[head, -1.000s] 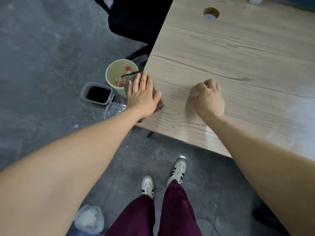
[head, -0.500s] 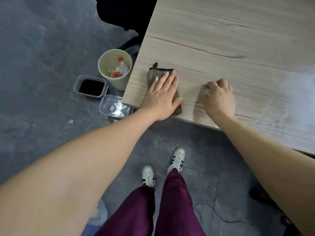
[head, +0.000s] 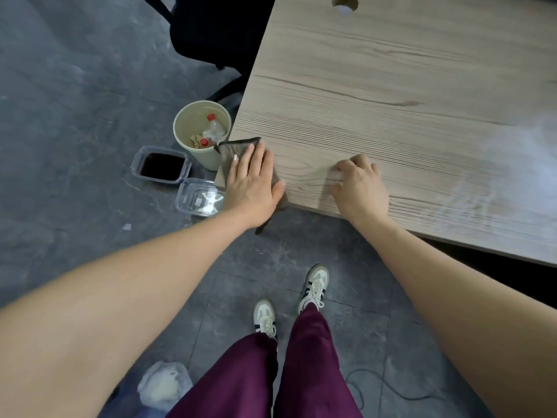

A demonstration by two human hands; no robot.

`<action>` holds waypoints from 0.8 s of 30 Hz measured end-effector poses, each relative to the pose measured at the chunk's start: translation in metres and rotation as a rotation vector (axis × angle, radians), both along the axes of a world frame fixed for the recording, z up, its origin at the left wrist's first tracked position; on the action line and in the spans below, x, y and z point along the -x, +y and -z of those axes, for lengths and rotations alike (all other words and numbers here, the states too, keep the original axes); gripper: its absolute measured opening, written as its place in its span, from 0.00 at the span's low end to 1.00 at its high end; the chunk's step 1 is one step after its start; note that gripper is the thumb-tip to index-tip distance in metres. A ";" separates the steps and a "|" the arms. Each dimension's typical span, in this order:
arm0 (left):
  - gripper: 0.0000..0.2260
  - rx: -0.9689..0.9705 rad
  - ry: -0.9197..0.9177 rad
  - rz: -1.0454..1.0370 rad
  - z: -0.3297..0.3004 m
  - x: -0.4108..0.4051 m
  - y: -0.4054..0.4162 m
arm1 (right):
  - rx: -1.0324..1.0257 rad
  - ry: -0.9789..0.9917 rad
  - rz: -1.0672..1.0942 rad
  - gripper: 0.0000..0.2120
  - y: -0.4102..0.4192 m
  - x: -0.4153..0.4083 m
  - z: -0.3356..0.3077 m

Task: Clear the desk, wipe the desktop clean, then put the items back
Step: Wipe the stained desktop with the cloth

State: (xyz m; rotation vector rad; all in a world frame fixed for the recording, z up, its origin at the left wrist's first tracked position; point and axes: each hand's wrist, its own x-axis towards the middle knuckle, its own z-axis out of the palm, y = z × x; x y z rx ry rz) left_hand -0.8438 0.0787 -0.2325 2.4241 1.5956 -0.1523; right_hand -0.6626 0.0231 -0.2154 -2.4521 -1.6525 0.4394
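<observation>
A light wood-grain desk [head: 391, 86] fills the upper right. My left hand [head: 251, 182] lies flat, fingers straight, pressing a brown-grey cloth [head: 233, 149] onto the desk's near left corner; part of the cloth hangs over the edge. My right hand [head: 360, 185] rests on the desktop a little to the right, fingers curled under, with nothing visible in it.
On the grey floor left of the desk stand a pale green bin [head: 200, 134] with bottles inside, a clear box of dark liquid [head: 161, 165] and a clear lid [head: 200, 197]. A black chair [head: 211, 28] sits behind. My feet [head: 289, 300] stand below; a cable hole [head: 345, 3] is far back.
My left hand slid the cloth right onto the desktop, then back left to the corner, so it overhangs the edge again. The right hand stayed resting on the desk.
</observation>
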 end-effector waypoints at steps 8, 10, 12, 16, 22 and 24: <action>0.29 -0.030 -0.037 -0.028 0.001 -0.002 0.000 | -0.045 0.007 -0.002 0.16 -0.006 0.000 0.003; 0.29 -0.006 -0.040 0.063 0.004 0.007 -0.022 | -0.048 0.006 -0.013 0.17 -0.009 0.000 0.002; 0.30 0.024 -0.031 0.121 0.006 0.014 -0.023 | -0.035 0.005 -0.037 0.19 -0.012 0.000 0.001; 0.32 0.092 -0.067 0.220 -0.002 0.021 -0.009 | -0.004 0.027 -0.052 0.22 -0.015 -0.001 -0.001; 0.46 0.029 0.042 0.224 -0.007 0.050 -0.004 | 0.005 0.014 -0.028 0.22 -0.015 0.005 -0.002; 0.46 0.051 0.054 0.265 -0.008 0.057 0.008 | 0.003 0.010 -0.025 0.22 -0.014 0.005 -0.001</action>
